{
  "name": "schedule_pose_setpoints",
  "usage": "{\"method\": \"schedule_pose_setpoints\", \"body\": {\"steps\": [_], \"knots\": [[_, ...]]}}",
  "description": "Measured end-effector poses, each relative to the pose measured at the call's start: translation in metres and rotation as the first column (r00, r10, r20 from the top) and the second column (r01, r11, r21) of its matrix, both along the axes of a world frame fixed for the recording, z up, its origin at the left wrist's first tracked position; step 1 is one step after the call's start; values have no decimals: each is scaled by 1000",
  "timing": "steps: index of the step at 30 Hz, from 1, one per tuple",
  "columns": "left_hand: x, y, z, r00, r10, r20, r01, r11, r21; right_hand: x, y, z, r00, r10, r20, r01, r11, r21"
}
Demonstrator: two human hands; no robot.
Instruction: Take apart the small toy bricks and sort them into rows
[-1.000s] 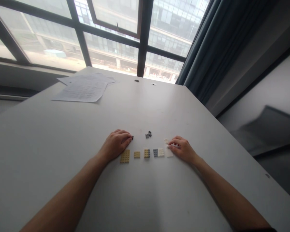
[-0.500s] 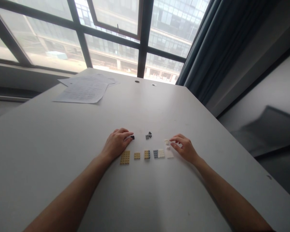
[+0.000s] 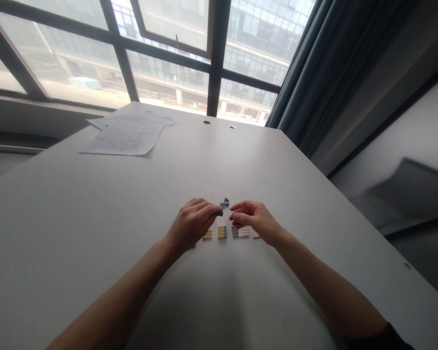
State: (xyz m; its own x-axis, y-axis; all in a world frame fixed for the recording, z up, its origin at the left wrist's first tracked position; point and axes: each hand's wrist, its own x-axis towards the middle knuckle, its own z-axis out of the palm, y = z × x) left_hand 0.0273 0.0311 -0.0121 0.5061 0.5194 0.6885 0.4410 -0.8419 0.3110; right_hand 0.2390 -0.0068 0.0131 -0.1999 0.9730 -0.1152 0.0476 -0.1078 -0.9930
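My left hand [image 3: 197,218] pinches a small dark toy brick [image 3: 219,213] between thumb and fingertips, just above the table. Close by on the right, my right hand [image 3: 253,218] has its thumb and fingers apart, with nothing visible between them. Below the hands lies a row of studded building-brick pieces: a tan plate [image 3: 207,235], a tan and grey piece [image 3: 222,232], and a grey and white piece [image 3: 240,232]. A small cluster of grey bricks [image 3: 225,203] sits just beyond the fingertips. My hands mostly cover the pieces at both ends of the row.
Printed paper sheets [image 3: 126,136] lie at the far left of the white table [image 3: 190,170]. Two cable holes are near the far edge, one of them a dark oval [image 3: 207,122]. A window and a dark curtain [image 3: 295,73] stand behind.
My left hand has moved right with the dark brick. My right hand has come left from beside the white pieces, so both hands are now close together.
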Motion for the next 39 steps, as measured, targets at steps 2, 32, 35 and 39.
{"method": "schedule_pose_setpoints", "body": {"steps": [2, 32, 35, 39], "knots": [[4, -6, 3, 999, -50, 4, 50, 995, 83, -12, 1, 3, 996, 11, -84, -17, 997, -72], [-7, 5, -3, 960, -7, -280, 4, 1000, -12, 11, 29, -21, 553, -84, 829, -248, 933, 260], [-9, 6, -4, 960, 1, -280, -4, 1000, -10, 11, 27, -23, 567, -84, 819, -252, 929, 270], [-10, 7, -5, 961, 14, -277, -18, 1000, -13, 12, 26, -23, 570, -83, 817, -274, 919, 284]]}}
